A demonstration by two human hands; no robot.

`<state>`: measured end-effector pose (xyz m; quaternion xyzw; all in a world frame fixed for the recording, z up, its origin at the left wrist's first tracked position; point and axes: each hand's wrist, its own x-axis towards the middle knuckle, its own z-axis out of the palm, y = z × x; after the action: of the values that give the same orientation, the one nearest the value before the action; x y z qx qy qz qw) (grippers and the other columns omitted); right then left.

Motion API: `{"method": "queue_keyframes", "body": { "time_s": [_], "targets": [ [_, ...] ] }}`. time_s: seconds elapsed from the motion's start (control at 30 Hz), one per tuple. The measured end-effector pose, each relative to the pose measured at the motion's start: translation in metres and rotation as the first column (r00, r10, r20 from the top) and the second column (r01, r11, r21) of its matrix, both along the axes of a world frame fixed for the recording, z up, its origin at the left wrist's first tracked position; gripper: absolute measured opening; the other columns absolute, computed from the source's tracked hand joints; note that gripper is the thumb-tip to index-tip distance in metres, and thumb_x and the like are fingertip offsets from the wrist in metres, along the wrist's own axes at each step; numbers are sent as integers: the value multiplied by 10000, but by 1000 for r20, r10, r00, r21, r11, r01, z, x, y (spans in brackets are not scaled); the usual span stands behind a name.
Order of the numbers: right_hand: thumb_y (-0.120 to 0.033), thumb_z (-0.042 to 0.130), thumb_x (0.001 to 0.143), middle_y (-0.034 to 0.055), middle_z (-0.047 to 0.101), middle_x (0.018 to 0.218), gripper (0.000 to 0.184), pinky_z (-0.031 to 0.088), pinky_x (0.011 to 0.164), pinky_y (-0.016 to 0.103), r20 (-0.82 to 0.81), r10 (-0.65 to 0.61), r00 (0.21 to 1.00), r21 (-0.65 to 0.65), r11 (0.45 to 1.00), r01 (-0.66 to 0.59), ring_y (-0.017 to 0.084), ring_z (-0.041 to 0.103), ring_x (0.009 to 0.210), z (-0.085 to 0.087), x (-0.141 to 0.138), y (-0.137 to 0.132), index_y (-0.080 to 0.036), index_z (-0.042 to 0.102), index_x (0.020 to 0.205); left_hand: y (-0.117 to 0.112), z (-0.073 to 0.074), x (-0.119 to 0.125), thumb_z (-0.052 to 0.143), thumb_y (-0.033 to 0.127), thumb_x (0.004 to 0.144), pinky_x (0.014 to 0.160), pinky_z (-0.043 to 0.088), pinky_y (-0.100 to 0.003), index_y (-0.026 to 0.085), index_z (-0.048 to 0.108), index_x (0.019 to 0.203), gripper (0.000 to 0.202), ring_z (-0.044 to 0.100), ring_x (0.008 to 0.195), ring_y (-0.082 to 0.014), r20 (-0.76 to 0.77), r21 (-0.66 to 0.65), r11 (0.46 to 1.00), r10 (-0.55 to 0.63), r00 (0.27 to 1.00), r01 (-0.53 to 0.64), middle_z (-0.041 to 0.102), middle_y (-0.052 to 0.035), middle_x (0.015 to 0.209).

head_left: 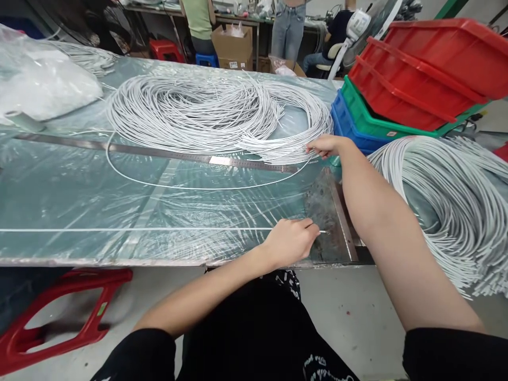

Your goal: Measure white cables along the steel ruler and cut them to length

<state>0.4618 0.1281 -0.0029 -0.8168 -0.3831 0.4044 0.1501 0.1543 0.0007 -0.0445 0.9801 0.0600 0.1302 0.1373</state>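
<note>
My left hand [292, 241] is closed on a white cable [159, 229] that runs straight along the table from the left edge. A short end of it pokes out past my fingers, over a dark metal plate [323, 211] with a raised edge. My right hand [326, 146] is pinched at the right end of a coil of white cables [293, 151], where a single cable [198, 188] curves away in a loop across the table. Exactly what lies between the right fingers is too small to make out.
A long steel ruler [166, 154] lies in front of a big cable coil [178, 111]. Stacked red crates [428, 69] stand at the back right, above another cable bundle [456, 201]. A plastic bag [47, 79] is at left, a red stool [91, 312] below. People sit and stand behind.
</note>
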Motion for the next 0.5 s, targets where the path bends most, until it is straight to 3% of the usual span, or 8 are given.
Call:
{"method": "queue_keyframes", "body": {
  "time_s": [0.13,0.3,0.5],
  "targets": [
    [-396,666,919,-66,274,565,254,326,471,216,28,16,999,7,1000,-16,58,223,461,2,-3,0,-156,609,983,-1,5,3,343,241,1017,454,243,-273,140,586,810,335,534,576,-146,-13,-22,1000,2,1000,-2,550,-33,720],
    [-392,696,898,-69,282,561,275,301,469,213,50,35,998,-18,999,-35,63,233,469,3,-6,2,-152,607,999,-1,7,5,408,158,950,466,283,-287,141,603,838,225,550,600,-152,-14,4,1000,-7,1000,7,575,-36,753],
    [-224,437,1042,-102,205,531,164,186,521,223,12,39,999,-36,999,-39,46,164,467,4,-23,-6,-120,562,1070,-8,8,3,492,153,889,470,354,-291,154,630,900,138,586,676,-173,-37,-12,1000,-1,999,0,613,-35,823]
  ]
}}
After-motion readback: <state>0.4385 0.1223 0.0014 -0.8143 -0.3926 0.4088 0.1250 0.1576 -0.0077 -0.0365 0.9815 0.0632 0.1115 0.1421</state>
